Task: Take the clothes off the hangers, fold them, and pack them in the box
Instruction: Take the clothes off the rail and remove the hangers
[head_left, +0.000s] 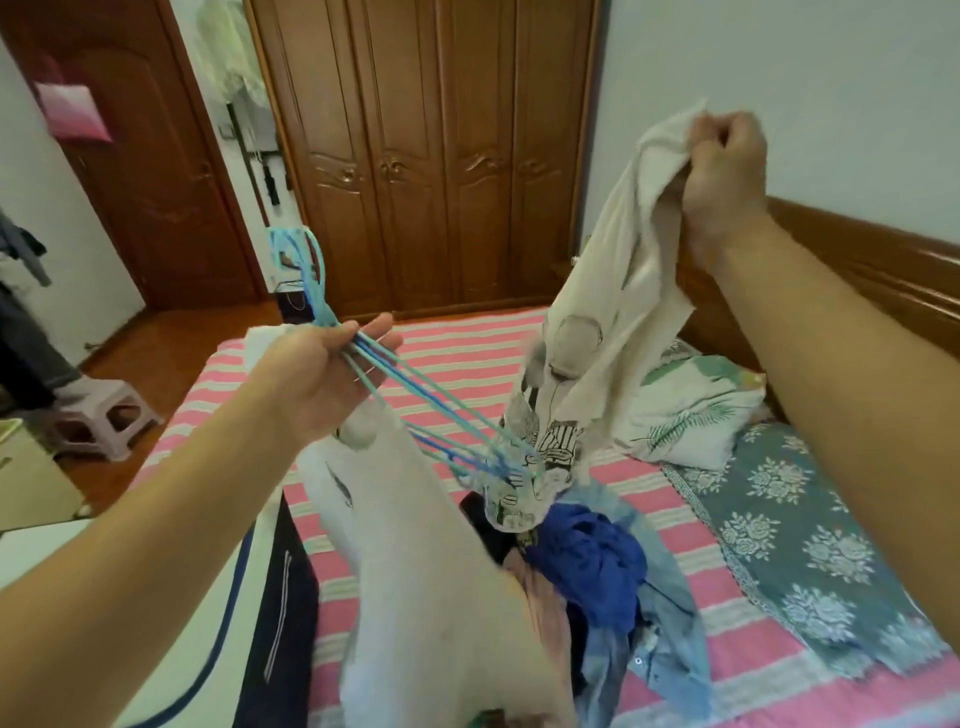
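While the cream printed shirt (597, 332) hangs stretched between the two hands, its upper edge is bunched in the right hand (724, 182), which is clenched tight around the cloth and lifted high, and its lower end trails down toward the far tips of the blue hangers (415, 395). It looks caught there, though the exact snag is too blurred to read. The left hand (317, 374) is curled around the necks of that bundle of hangers, several at once, hooks poking up past the fingers. A white garment (426, 571) drapes from the bundle just below the left hand, down toward the person's body.

To do this step well, the judgement is that the right hand should draw the shirt up and away along the line of the hanger arms, not across them, while the left hand holds the bundle steady and tips its far ends down so the cloth slides clear. A hard yank risks stretching the shirt or dragging the white garment with it.

Below and between the hands lies a pile of clothes (592, 561), blue ones on top, on the striped bed (467, 358). Under the right forearm sits a leaf-print pillow (691, 410). No box can be clearly made out, so packing is still some way off.
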